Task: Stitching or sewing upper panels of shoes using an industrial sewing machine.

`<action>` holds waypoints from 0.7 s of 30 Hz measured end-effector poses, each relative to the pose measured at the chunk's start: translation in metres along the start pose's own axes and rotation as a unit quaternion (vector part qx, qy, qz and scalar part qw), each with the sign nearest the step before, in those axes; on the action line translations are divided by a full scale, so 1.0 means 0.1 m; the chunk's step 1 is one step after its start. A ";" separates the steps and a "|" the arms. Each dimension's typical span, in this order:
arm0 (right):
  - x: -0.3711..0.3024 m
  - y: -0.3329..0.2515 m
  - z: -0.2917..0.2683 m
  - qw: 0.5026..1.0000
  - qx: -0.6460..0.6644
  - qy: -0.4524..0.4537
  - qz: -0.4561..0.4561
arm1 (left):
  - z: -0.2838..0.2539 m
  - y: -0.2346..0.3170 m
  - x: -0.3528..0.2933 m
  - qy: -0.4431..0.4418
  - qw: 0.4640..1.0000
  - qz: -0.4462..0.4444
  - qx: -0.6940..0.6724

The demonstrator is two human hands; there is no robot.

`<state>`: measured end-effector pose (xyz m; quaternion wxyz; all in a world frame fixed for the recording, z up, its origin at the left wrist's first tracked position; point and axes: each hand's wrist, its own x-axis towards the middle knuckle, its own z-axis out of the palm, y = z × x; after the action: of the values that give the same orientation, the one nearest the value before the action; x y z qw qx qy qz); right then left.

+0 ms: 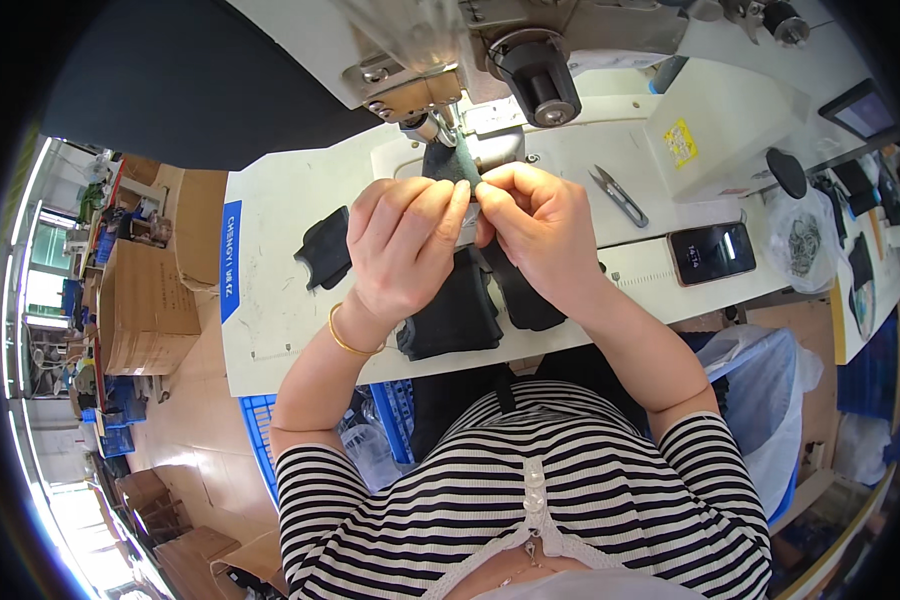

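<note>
I find the cloth (pixel 468 162) running from the machine (pixel 420 97) to both hands; the left hand (pixel 402 238) and right hand (pixel 538 228) appear to pinch its near end. I advise matching edges and even tension. Fingers hide the pinched edge; I cannot make out the needle.

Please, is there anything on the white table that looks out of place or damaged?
Nothing looks damaged or spilled. The phone seems slightly out of place, lying near the scissors on the table, because it is no sewing tool.
</note>
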<state>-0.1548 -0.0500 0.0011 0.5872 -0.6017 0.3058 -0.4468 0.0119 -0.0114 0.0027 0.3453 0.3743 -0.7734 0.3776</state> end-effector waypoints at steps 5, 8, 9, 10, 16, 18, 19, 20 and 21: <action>0.02 0.06 0.03 1.000 0.024 0.003 -0.011 | 0.02 -0.06 0.00 0.028 0.999 0.036 -0.004; 0.04 0.08 0.04 0.999 0.023 0.003 -0.026 | 0.03 -0.09 0.00 0.033 0.999 0.040 0.004; 0.04 0.08 0.05 0.999 0.025 0.003 -0.029 | 0.02 -0.09 0.01 0.033 0.999 0.041 0.004; 0.05 0.07 0.05 0.999 0.025 0.003 -0.029 | 0.02 -0.09 0.02 0.024 0.999 0.034 0.001; 0.08 0.06 0.08 0.999 0.025 0.025 -0.018 | 0.05 -0.16 0.02 0.021 0.999 0.035 0.004; 0.09 0.06 0.07 0.999 0.024 0.022 -0.019 | 0.07 -0.20 0.02 0.024 0.999 0.037 0.004; 0.08 0.06 0.07 0.999 0.024 0.022 -0.019 | 0.09 -0.21 0.01 0.025 0.999 0.040 0.006; 0.07 0.04 0.07 0.999 0.027 0.025 -0.012 | 0.10 -0.23 0.01 0.026 0.999 0.044 0.009; 0.06 0.03 0.07 0.999 0.030 0.028 -0.005 | 0.11 -0.24 0.01 0.026 0.999 0.043 0.009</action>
<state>-0.1458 -0.0529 -0.0005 0.5937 -0.5727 0.3053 -0.4757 0.0290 -0.0314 0.0060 0.3455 0.3336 -0.7762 0.4086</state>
